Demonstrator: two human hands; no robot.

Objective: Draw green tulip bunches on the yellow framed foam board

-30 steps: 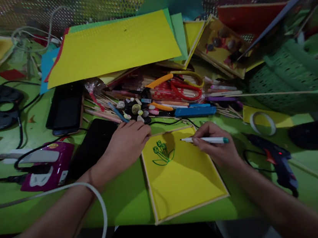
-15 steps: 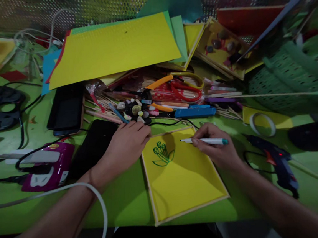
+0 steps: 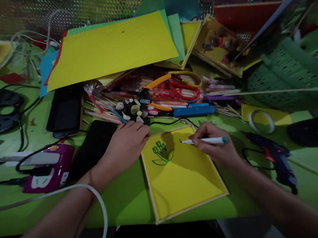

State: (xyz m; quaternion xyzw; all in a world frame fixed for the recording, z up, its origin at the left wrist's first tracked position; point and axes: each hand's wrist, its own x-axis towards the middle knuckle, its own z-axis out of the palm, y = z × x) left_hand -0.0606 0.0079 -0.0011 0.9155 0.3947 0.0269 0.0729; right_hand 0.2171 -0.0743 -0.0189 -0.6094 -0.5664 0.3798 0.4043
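Observation:
A yellow sheet in a thin wooden frame (image 3: 183, 177) lies on the green table in front of me. Green flowers (image 3: 162, 153) are drawn near its top left corner. My right hand (image 3: 216, 146) is closed on a white marker with a teal end (image 3: 208, 140), its tip touching the sheet right of the flowers. My left hand (image 3: 125, 144) rests with curled fingers on the frame's top left corner and holds nothing that I can see.
Behind the frame lie sticks, pebbles (image 3: 134, 110), red scissors (image 3: 182, 87) and a blue cutter (image 3: 194, 110). Big yellow paper (image 3: 110, 49) sits at the back. A glue gun (image 3: 276, 158) and tape roll (image 3: 260, 122) are right; phones (image 3: 65, 109), pink charger (image 3: 49, 171) left.
The marker tip has shifted very slightly on the sheet. Both hands stay where they were.

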